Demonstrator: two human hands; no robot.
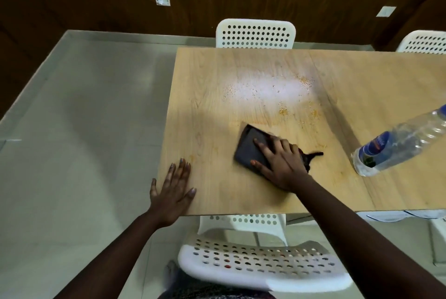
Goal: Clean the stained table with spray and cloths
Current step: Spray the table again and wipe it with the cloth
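Observation:
A dark folded cloth (249, 148) lies flat on the light wooden table (241, 96). My right hand (280, 163) presses down on the cloth's right half with spread, straight fingers. My left hand (172, 191) rests flat on the table's near left corner, fingers straight. Orange-yellow stain specks (283, 111) and a wet sheen (270, 87) mark the tabletop beyond the cloth. A clear plastic bottle (398, 142) with a blue label stands to the right, apart from both hands.
A white perforated chair (260, 267) stands directly in front of me at the table's near edge. Another white chair (255, 33) is at the far side and a third (422, 41) at the far right. Pale tiled floor (84, 130) lies to the left.

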